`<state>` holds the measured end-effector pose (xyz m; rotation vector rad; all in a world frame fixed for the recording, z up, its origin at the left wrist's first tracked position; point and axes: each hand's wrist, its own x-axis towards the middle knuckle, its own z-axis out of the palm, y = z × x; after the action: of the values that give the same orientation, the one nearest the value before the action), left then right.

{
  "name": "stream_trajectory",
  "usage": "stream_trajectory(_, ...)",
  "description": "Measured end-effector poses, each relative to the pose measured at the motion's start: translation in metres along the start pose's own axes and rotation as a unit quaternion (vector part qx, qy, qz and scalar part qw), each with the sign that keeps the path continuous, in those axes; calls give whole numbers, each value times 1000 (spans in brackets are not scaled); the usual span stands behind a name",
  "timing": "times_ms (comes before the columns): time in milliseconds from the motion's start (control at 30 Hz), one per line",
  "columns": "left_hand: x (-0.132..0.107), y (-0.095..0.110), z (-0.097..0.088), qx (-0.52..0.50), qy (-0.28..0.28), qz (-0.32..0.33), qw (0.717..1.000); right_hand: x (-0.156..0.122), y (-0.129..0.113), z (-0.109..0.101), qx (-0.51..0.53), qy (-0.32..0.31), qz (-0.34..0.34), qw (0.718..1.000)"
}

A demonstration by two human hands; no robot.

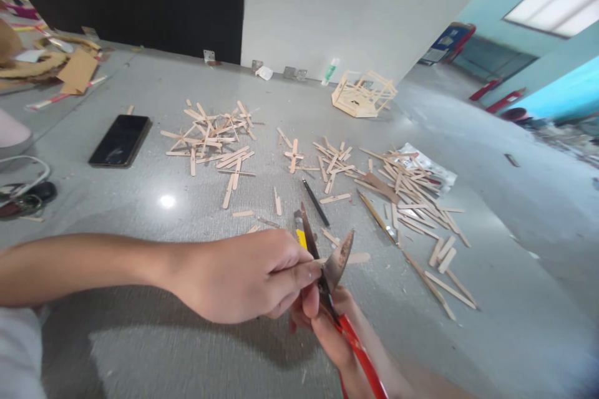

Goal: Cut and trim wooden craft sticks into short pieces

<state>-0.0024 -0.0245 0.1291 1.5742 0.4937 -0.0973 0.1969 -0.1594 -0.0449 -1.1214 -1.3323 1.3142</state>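
My left hand (243, 277) is closed in a pinch on a thin wooden stick (359, 257), holding it between the open blades of a pair of red-handled scissors (334, 274). My right hand (327, 330) sits below and partly behind the left, its fingers wrapped round the red handles (362, 355). Both hands hover low over a grey floor (140, 218). Just beyond the blades lie a yellow utility knife (300, 234) and a black pen (316, 202).
Several loose craft sticks lie in piles at centre left (210, 137), centre (327, 165) and right (416, 193). A black phone (120, 140) lies at left. A stick-built frame (364, 95) and a glue tube (330, 71) stand by the white wall. Cardboard scraps (60, 65) sit far left.
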Motion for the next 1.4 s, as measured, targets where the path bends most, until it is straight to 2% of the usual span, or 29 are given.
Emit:
stream_trajectory(133, 0, 0, 0, 0, -2, 4, 1000, -1, -30, 0, 1, -29, 32, 999)
stream_trajectory(233, 1, 2, 0, 0, -4, -5, 1000, 0, -43, 1, -4, -42, 38, 998)
stream_trajectory(433, 1, 6, 0, 3, -5, -30, 1000, 1, -40, 3, -19, -31, 30, 999)
stream_trajectory(600, 1, 3, 0, -2, 0, -5, 1000, 1, -43, 3, -26, -35, 40, 998)
stream_trajectory(767, 2, 3, 0, -9, 1, -14, 1000, 7, -48, 4, -61, -39, 40, 997)
stream_trajectory(1033, -1, 0, 0, -20, 5, 7, 1000, 4, -53, 7, -66, -5, 44, 997)
stream_trajectory(1100, -1, -1, 0, -19, 11, 4, 1000, 4, -58, 6, -69, -1, 25, 997)
stream_trajectory(1267, 1, -3, -1, -32, 30, -10, 999, 11, -66, -1, -48, -72, -9, 996)
stream_trajectory(1400, -3, -3, -3, -55, 54, 31, 997, 19, -77, 0, -87, -93, -33, 991)
